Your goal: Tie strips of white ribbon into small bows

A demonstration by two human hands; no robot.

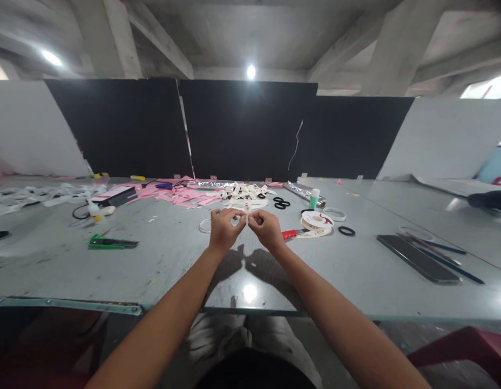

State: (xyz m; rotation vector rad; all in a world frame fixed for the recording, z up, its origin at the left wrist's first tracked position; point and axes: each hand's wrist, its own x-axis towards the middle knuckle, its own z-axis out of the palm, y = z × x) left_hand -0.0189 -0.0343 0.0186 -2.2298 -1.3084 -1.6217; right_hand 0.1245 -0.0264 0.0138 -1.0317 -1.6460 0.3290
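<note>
Step in hand: by the look of it, the two hands were working a short bit of white ribbon into shape, a fold or a knot, held just above the surface.
Left hand: the left hand had its fingers pressed together, pinching the ribbon's left end.
Right hand: the right hand mirrored it, fingers curled in and nipped on the right end, knuckles nearly touching the left's.
Ribbon position: mid-surface, between both hands, near the far pile of cut white ribbon pieces.
Ribbon axis: too small to tell for sure; it seemed to run left to right between the two pinches.
Next move calls for: a steady, even grip from both sides, judging by how little ribbon showed.
Nearby: ribbon spool just right of the hands, red-handled tool beside it, green cutter well to the left, phone far right.
</note>
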